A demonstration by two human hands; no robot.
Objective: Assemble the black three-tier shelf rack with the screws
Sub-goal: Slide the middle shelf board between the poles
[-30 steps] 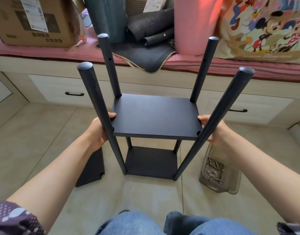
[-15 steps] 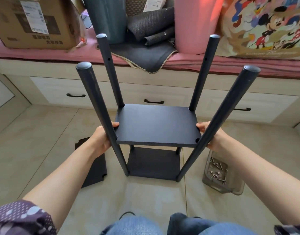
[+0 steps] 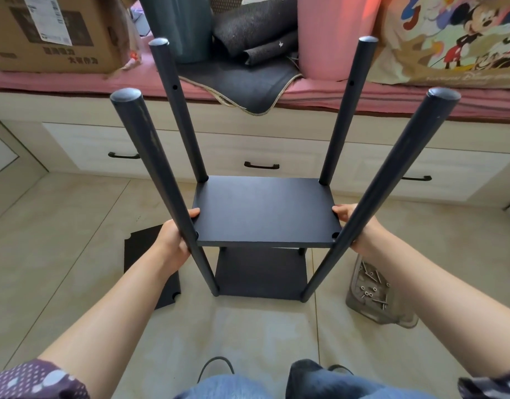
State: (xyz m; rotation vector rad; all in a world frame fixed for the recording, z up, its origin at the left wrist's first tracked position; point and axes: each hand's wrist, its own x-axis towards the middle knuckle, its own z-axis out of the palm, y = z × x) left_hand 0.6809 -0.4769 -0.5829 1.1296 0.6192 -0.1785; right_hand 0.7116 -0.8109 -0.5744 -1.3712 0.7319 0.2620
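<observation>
I see both forearms bare from the short sleeves down. Left sleeve (image 3: 32, 380): dark purple fabric with small white dots and larger pale blue spots. Right sleeve (image 3: 491, 384): same pattern. Legs: blue denim jeans (image 3: 219, 388).

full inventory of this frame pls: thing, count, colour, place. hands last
posts: 4, black, upright at the rack's corners
middle shelf: 1, black, between the posts, held at both ends
bottom shelf: 1, black, on the floor under the middle one
loose shelf board: 1, black, flat on the floor, left of the rack
screw tray: 1, clear, floor right of the rack, screws inside
cardboard box: 1, brown, bench top left
cartoon bag: 1, multicolour, bench top right
drawer handles: 3, black, white drawer fronts
left hand: 1, holds the middle shelf's left edge
right hand: 1, holds the middle shelf's right edge
</observation>
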